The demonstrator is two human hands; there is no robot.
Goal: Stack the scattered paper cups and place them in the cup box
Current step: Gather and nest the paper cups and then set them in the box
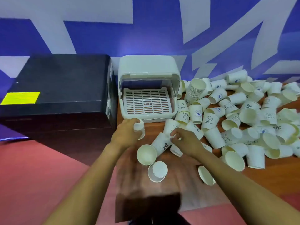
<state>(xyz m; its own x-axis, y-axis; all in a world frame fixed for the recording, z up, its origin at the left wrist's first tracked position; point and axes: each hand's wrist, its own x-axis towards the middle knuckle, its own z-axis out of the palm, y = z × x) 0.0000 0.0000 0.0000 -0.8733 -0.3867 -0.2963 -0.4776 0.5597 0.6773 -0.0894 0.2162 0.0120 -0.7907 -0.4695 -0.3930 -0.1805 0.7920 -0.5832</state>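
Note:
Many white paper cups point(209, 120) lie scattered over the right half of the wooden table point(267, 179). A short stack of nested cups point(194, 90) leans beside the white cup box point(148, 88), whose lid is up and whose slatted tray holds nothing. My left hand point(125, 133) grips one cup point(139, 128) just in front of the box. My right hand point(185, 140) has its fingers curled round the base of a lying cup marked with a percent sign point(162, 143). Several loose cups point(158, 171) lie nearer me.
A large black case point(56, 88) with a yellow label stands left of the cup box. A blue and white wall point(146, 30) rises behind the table. Reddish floor point(40, 176) shows to the left of the table's near edge.

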